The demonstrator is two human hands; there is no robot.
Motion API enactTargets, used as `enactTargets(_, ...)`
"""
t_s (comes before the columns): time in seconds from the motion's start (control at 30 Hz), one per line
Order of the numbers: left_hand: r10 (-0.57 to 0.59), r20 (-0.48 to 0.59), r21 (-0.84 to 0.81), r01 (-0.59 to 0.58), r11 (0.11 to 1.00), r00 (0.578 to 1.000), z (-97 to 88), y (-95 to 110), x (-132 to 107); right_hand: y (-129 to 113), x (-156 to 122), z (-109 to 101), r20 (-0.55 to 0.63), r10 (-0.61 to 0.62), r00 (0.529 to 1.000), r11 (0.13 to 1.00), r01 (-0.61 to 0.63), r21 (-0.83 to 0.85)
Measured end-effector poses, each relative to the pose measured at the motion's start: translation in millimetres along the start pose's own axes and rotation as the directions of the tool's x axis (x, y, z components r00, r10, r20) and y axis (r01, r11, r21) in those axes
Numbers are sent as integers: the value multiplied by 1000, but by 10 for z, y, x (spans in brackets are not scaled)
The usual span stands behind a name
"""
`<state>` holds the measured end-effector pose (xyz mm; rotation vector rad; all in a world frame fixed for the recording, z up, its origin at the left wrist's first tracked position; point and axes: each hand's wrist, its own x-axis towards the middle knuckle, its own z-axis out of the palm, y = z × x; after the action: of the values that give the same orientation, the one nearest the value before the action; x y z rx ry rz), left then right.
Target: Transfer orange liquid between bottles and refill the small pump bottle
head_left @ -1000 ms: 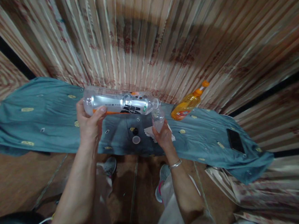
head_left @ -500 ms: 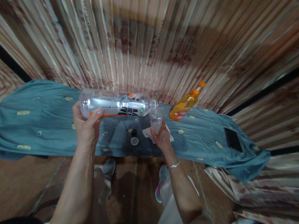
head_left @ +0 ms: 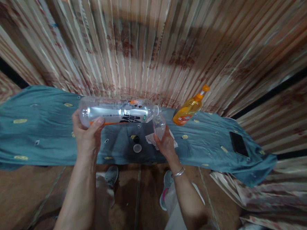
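Note:
My left hand (head_left: 88,133) is closed around the base end of a large clear plastic bottle (head_left: 114,112) with a silver and black label. The bottle lies nearly level in the air, its open mouth pointing right. That mouth meets the top of a small clear bottle (head_left: 159,126), which my right hand (head_left: 166,143) grips. Whether liquid passes between them cannot be made out. Behind the right hand lies a crumpled white tissue (head_left: 150,139). On the cloth between my arms are a small dark cap (head_left: 136,139) and a round translucent lid (head_left: 137,148).
An orange pump bottle (head_left: 187,112) stands right of my right hand. A black phone (head_left: 238,143) lies farther right. Teal patterned cloth (head_left: 48,133) covers the narrow table, and a striped curtain (head_left: 142,41) hangs behind it. My shoes are on the tiled floor below.
Both hands keep their grips, and the bottles stay mouth to mouth. The whole view has shifted slightly, with the table a little lower at the left.

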<state>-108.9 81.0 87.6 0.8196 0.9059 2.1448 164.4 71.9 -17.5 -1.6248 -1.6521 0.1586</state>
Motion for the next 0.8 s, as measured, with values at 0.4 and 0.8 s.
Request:
enactTargets(0.4, -13, 35, 58, 11, 998, 999, 29, 19, -60, -6, -16, -36, 19, 41, 999, 997, -42, 69)
enactTargets(0.8, -2, 47, 56, -1, 998, 999, 0, -44, -57, -25, -15, -36, 39, 57, 998, 998, -58, 37)
